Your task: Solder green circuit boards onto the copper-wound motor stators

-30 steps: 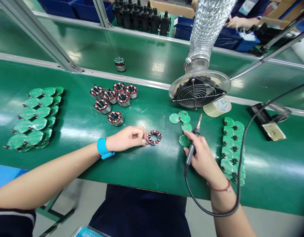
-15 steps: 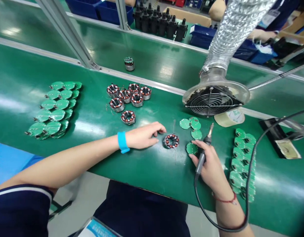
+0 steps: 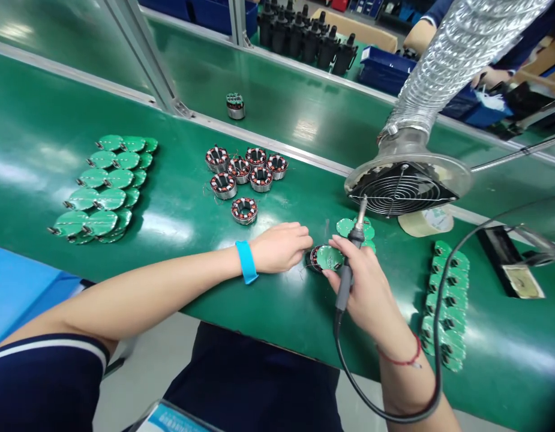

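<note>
Holding two things firmly in the right hand (image 3: pixel 356 279): pinching a green board (image 3: pixel 330 258) at its edges between thumb and forefinger, and gripping the iron (image 3: pixel 344 282) across the same hand, pointing its tip up toward the fan (image 3: pixel 402 189). Holding the board over a stator (image 3: pixel 312 259), to the left of the fan and nearer to the body, covering a good part of this ring; cannot tell whether touching it or only hovering. Resting the left hand (image 3: pixel 281 247) just beside the same stator, more to the left of the fan, bending the fingers inward and close together; cannot tell whether pinching anything or touching the stator. Wearing a blue strap (image 3: pixel 246 262) on the left wrist and a red bracelet (image 3: pixel 407 359) on the right one. Having loose boards (image 3: pixel 344 227) lying on the near side of the fan, partly hidden behind the iron and the right hand. Having seven other stators (image 3: pixel 261 187) standing to the left of the fan, with one slightly apart and nearer to the body, and overlapping rows of boards (image 3: pixel 119 179) lying farther left. Having more rows (image 3: pixel 457 300) lying to the right of the fan on the near side, tape (image 3: pixel 428 222) standing close under its right edge, and a stand (image 3: pixel 493 255) with a sponge (image 3: pixel 523 282) lying farther right
</note>
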### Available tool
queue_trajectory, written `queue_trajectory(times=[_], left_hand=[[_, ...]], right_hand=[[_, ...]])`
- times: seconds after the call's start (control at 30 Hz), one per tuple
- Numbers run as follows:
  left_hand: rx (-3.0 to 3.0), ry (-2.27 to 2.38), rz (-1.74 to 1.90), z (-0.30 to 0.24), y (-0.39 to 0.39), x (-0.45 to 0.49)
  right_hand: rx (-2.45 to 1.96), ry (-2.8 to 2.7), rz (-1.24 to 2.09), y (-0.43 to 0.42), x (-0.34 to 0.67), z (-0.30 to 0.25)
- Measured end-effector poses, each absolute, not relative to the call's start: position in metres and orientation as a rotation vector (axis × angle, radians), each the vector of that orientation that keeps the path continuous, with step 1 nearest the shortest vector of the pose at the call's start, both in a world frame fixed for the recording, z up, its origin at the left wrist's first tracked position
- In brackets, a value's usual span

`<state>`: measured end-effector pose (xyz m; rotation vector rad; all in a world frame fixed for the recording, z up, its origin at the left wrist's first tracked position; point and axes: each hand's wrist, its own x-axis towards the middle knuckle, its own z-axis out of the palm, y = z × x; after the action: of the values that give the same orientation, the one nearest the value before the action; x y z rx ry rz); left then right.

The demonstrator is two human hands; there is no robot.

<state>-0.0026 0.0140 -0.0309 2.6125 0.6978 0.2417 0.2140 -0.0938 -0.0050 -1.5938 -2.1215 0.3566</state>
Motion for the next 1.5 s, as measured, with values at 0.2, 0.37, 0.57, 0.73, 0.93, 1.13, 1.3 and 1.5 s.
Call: queue_trajectory(times=[0.2, 0.37, 0.57, 0.73, 0.93, 1.13, 1.3, 1.5], left_hand=[[2.548, 0.718, 0.249, -0.029, 0.010, 0.000], [2.645, 0.653, 0.191, -0.036, 0.014, 0.003], [2.438, 0.813, 0.461, -0.023, 0.024, -0.010], [2.362, 0.848, 0.888, -0.003, -0.006, -0.016], [2.929, 0.638, 0.539, -0.017, -0.065, 0.006], [2.751, 0.764, 0.386, -0.012, -0.060, 0.004], [2.791, 0.714, 0.473, -0.017, -0.057, 0.005], [2.728, 0.693, 0.558, -0.016, -0.057, 0.008]], right_hand=[[-1.515, -1.997, 0.664, -0.087, 0.221, -0.012], [-1.467, -1.952, 0.776, -0.087, 0.221, -0.016], [-1.486, -1.914, 0.780, -0.089, 0.221, -0.019], [-1.482, -1.873, 0.805, -0.087, 0.221, -0.019], [-1.482, -1.828, 0.806, -0.089, 0.220, -0.022], [-1.523, -1.830, 0.747, -0.093, 0.216, -0.022], [-1.526, -1.818, 0.727, -0.094, 0.214, -0.022], [-1.534, -1.777, 0.758, -0.096, 0.215, -0.024]])
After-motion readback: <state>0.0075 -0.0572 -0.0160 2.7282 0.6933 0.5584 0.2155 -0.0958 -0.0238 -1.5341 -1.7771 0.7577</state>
